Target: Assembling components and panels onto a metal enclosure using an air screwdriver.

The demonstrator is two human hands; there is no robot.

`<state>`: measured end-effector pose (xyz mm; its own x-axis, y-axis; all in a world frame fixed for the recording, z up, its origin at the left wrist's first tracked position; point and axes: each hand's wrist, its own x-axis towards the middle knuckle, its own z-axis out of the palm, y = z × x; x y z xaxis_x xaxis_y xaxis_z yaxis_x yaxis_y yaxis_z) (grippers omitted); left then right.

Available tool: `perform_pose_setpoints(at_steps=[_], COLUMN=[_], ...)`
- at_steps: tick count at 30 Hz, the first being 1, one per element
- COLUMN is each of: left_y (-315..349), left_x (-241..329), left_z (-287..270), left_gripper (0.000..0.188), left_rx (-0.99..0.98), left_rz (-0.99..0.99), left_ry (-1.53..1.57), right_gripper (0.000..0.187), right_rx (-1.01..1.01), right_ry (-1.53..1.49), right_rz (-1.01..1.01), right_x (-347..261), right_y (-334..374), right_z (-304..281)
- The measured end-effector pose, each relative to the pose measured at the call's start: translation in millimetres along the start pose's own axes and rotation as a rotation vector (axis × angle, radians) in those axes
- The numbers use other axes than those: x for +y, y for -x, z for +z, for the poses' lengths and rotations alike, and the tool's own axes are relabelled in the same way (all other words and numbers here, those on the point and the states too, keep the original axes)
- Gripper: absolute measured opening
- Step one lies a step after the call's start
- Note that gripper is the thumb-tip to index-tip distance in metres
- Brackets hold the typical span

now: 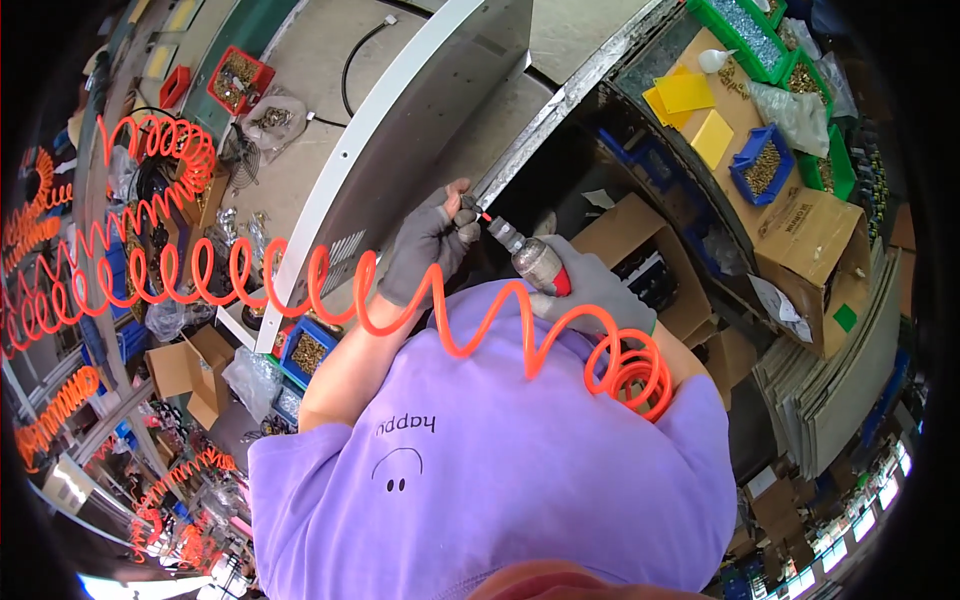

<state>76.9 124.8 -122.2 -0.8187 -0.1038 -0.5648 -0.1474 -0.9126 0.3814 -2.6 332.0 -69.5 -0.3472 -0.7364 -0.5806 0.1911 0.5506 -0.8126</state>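
Yel. cards point(684, 97), blu bin point(742, 179), cdbd box point(812, 262)

Two grey-gloved hands are showing: left hand point(422, 248), right hand point(598, 285). One red-and-silver cylindrical driver point(540, 264) is showing. Far left, two red plastic bins point(265, 75) are sitting; far right, three flat yellow sheets point(711, 138) and one white plastic bottle point(712, 61) are lying.

A tall grey panel point(400, 110) walls off the space ahead and left of our left hand point(416, 252). The driver point(540, 268) fills most of the gap toward our right hand point(602, 292). Ahead of that hand we find a dark gap point(560, 180), bounded rightward by an open carton point(620, 238). Behind our hands, an orange coiled hose point(533, 350) crosses over both forearms.
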Motion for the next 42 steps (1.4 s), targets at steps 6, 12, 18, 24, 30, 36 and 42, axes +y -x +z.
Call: perform_pose_setpoints(at_steps=[6, 12, 18, 24, 30, 36, 42], left_y=[1, -2, -8, -8, -8, -25, -46], left_x=[-6, -9, -10, -9, -8, 7, 20], left_z=[11, 14, 15, 21, 17, 22, 15], left_gripper=[0.032, 0.028, 0.023, 0.024, 0.022, 0.019, 0.018], left_rx=[0.111, 0.101, 0.091, 0.134, 0.138, 0.114, 0.104], left_rz=[0.051, 0.043, 0.049, 0.120, 0.171, 0.227, 0.246], left_ry=[-0.012, 0.150, 0.199, 0.099, 0.071, 0.115, 0.285], right_gripper=[0.060, 0.061, 0.062, 0.059, 0.054, 0.054, 0.056], right_rx=[-0.021, -0.039, -0.059, -0.084, -0.149, -0.124, -0.144], right_ry=[0.058, 0.079, 0.082, 0.073, -0.137, -0.191, -0.123], right_rz=[-0.047, -0.054, -0.072, -0.053, -0.090, -0.188, -0.186], right_x=[9, 6, 10, 6, 4, 20, 1], right_y=[-8, -11, -16, -19, -26, -62, -88], right_z=[-9, -19, -26, -31, -31, -24, -30])
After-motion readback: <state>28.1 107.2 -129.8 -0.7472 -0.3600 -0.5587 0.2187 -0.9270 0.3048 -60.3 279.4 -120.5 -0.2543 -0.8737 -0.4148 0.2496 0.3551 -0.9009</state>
